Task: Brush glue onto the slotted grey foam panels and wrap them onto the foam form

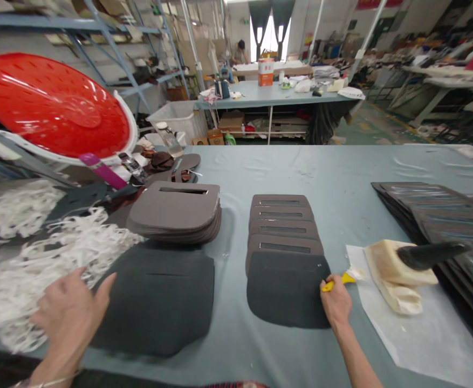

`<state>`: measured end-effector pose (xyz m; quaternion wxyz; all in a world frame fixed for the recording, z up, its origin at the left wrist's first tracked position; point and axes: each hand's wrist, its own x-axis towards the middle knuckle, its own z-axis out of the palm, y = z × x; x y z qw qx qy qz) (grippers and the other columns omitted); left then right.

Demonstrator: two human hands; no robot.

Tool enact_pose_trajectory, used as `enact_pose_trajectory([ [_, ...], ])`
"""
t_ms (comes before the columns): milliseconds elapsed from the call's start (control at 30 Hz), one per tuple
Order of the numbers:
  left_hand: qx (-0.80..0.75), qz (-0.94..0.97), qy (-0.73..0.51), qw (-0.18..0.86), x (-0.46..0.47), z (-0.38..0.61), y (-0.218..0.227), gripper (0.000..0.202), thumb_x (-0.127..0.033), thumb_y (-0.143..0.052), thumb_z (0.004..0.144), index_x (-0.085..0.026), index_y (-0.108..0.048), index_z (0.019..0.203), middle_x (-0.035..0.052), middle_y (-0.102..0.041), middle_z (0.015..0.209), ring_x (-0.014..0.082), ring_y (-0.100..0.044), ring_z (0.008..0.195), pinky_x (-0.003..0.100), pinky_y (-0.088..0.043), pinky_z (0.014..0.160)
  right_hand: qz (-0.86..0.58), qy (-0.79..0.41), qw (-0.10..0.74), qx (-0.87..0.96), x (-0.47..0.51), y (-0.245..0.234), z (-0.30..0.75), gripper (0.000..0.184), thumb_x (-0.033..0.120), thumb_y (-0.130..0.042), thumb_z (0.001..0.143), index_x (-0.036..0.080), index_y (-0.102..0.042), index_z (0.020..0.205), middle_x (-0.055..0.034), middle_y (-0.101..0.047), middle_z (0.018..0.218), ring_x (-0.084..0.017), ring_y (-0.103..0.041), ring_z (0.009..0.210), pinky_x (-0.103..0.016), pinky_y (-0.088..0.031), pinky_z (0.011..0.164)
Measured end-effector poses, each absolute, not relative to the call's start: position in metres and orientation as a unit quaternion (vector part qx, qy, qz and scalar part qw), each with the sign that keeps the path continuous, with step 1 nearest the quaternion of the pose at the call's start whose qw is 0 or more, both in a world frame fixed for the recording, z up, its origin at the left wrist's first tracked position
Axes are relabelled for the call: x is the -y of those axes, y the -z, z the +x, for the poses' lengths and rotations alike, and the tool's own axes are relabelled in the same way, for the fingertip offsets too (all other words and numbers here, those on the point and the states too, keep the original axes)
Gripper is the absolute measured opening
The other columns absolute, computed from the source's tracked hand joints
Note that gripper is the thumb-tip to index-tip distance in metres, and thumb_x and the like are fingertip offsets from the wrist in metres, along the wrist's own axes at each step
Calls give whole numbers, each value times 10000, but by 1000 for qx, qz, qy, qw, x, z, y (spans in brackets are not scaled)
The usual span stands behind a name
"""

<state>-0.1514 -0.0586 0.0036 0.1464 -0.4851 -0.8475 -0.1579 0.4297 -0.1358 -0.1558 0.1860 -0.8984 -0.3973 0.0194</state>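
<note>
Beside five panels [287, 264], right hand [337, 303] holds one brush [348, 278].

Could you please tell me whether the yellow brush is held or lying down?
The yellow brush is held, gripped in the person's right hand.

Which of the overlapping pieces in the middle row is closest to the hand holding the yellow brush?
The black piece at the row's near end, beside the right hand. The other pieces, farther back, are brownish grey with visible slots.
</note>
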Motion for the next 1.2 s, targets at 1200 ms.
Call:
enact_pose_trajectory([
  [1200, 566, -739, 303, -203, 41, 148, 151, 323, -268, -504, 807, -176, -525, 1116, 91, -510, 1058, 240, -516, 1006, 438, -448, 896, -858, 82, 179, 475, 129, 150, 434, 264, 319, -522, 833, 141, -536, 1027, -103, -555, 875, -227, -521, 831, -288, -382, 677],
])
